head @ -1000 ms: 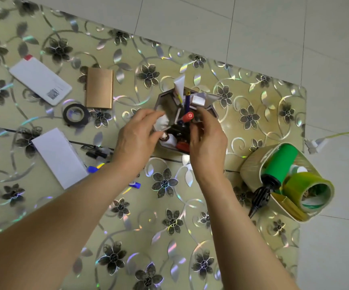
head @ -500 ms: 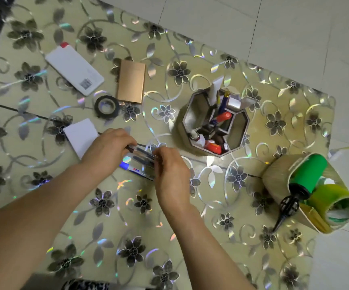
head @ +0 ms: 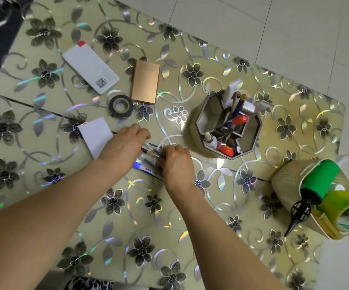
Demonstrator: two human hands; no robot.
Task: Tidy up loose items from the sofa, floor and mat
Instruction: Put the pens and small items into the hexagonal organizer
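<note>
Still both hands [head: 148,151] bunching pens [head: 148,162], apparently tighter than before

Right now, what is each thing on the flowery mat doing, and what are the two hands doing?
Left hand: fingers curled on the pens.
Right hand: fingers curled on the pens.
Pens: bunched, lying on the mat, held by both hands.
Pen holder: upright, some compartments filled, others bare.
Black tape roll: lying flat.
Copper box: lying flat, closed.
White power bank: lying flat.
White card: flat, partly under the left hand.
Basket: tipped on its side.
</note>
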